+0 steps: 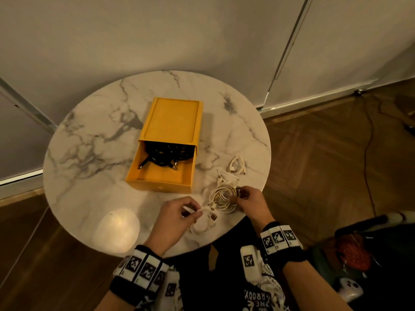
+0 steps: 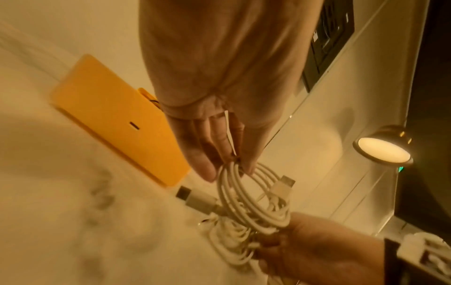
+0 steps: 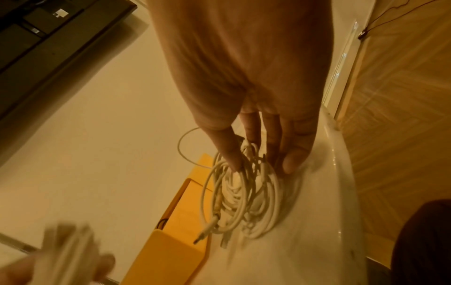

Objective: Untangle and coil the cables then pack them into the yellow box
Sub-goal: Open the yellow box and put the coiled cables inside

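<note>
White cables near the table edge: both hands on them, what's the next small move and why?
Probably draw the left hand away from the right hand, to pull its small white coil clear. The left fingers pinch that coil while the right grips the larger white bundle, and the two seem to overlap. The yellow box is open, holding only black cables.

Black wristbands (image 1: 143, 271) on both wrists, each ringed with white blocks (image 1: 278, 239) bearing black-and-white square codes; dark shirt (image 1: 253, 297) printed with white lettering.
</note>
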`<action>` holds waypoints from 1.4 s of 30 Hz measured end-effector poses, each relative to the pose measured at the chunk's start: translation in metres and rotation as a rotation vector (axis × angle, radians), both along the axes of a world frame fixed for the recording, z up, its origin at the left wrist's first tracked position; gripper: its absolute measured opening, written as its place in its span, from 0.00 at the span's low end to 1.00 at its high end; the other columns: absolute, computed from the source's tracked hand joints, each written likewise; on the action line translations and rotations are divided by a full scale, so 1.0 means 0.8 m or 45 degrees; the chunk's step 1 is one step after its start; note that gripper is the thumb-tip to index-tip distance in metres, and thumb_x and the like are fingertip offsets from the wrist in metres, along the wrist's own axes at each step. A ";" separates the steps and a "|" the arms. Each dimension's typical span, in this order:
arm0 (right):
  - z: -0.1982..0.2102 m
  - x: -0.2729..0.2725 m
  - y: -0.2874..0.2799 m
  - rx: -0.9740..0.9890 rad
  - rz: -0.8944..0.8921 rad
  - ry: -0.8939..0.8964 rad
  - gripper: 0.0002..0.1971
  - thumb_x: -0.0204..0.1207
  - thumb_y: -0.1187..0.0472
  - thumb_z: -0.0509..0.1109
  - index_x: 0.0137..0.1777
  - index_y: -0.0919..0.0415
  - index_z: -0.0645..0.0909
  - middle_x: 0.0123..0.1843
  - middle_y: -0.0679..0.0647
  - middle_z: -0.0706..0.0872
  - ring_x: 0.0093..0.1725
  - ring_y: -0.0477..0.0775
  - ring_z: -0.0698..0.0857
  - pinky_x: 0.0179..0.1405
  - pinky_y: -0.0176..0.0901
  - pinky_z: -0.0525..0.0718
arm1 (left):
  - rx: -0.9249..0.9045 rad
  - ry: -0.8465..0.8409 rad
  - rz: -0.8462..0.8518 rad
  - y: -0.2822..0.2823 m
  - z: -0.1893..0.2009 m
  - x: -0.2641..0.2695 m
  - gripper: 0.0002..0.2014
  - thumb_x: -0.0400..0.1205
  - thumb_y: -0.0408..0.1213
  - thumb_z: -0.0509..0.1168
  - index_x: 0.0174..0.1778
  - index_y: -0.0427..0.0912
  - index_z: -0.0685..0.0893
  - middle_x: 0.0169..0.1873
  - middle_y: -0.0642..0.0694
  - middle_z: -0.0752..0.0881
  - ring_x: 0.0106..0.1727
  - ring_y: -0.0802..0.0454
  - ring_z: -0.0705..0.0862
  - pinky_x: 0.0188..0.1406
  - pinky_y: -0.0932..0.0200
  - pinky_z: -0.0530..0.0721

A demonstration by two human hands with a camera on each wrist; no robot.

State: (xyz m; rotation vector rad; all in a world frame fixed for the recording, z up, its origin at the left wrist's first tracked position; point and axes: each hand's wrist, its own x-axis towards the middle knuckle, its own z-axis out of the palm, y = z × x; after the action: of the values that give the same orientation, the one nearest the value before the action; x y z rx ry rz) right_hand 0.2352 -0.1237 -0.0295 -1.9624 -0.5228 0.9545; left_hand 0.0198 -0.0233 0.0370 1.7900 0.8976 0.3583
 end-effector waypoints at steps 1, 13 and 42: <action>0.004 -0.002 -0.001 0.014 -0.008 0.023 0.22 0.56 0.44 0.83 0.45 0.57 0.86 0.42 0.56 0.92 0.44 0.59 0.91 0.48 0.61 0.89 | -0.002 -0.051 0.016 0.003 0.007 0.008 0.06 0.74 0.30 0.76 0.37 0.45 0.87 0.34 0.52 0.89 0.31 0.51 0.88 0.31 0.61 0.84; 0.041 -0.037 -0.022 0.241 -0.039 0.488 0.06 0.75 0.73 0.72 0.51 0.70 0.83 0.42 0.65 0.89 0.38 0.57 0.88 0.36 0.44 0.88 | 0.190 -0.232 0.167 0.001 -0.002 0.062 0.07 0.71 0.34 0.78 0.39 0.42 0.86 0.36 0.51 0.87 0.38 0.56 0.84 0.39 0.68 0.80; 0.154 -0.090 0.026 0.543 0.682 0.054 0.23 0.76 0.54 0.71 0.72 0.49 0.77 0.71 0.44 0.80 0.71 0.44 0.77 0.68 0.43 0.78 | -0.782 -0.382 0.652 -0.020 0.031 -0.048 0.09 0.80 0.36 0.68 0.55 0.41 0.88 0.45 0.41 0.92 0.45 0.46 0.91 0.36 0.51 0.89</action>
State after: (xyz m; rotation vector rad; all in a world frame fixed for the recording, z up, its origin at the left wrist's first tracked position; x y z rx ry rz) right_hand 0.1630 -0.1028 0.0933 -1.4367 -1.1624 1.0926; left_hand -0.0188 -0.0396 0.0617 0.9059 1.0958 0.5840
